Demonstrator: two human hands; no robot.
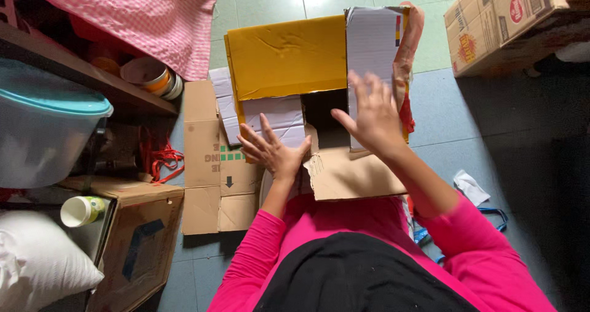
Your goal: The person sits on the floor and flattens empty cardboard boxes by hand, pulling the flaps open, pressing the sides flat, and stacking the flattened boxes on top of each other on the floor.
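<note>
At the bottom of the frame sit the person's lap, black cloth framed by bright pink sleeves that run up toward the middle. Just above them, at the centre, both hands rest on a cardboard box lying on the floor. The left hand lies flat, fingers spread, on a pale flap at centre-left of the box — pressing on it, gripping nothing. The right hand is also open and splayed, palm down against the white striped flap at centre-right, just beside the dark opening between the two hands. It looks slightly blurred, so whether it presses firmly or only touches cannot be told.

Left of the left hand, a flattened piece of brown cardboard with a printed arrow lies on the floor. At the lower left stands another brown carton with a white cup beside it and a white pillow in the corner. To the lower right, a crumpled white scrap lies on the blue-grey floor.

Farther up, a yellow flap covers the upper middle of the box. At the far left sits a clear plastic tub with a teal lid, beneath a wooden shelf bearing rolls of tape. A pink checked cloth hangs in the upper left, and a printed brown carton fills the upper right corner.
</note>
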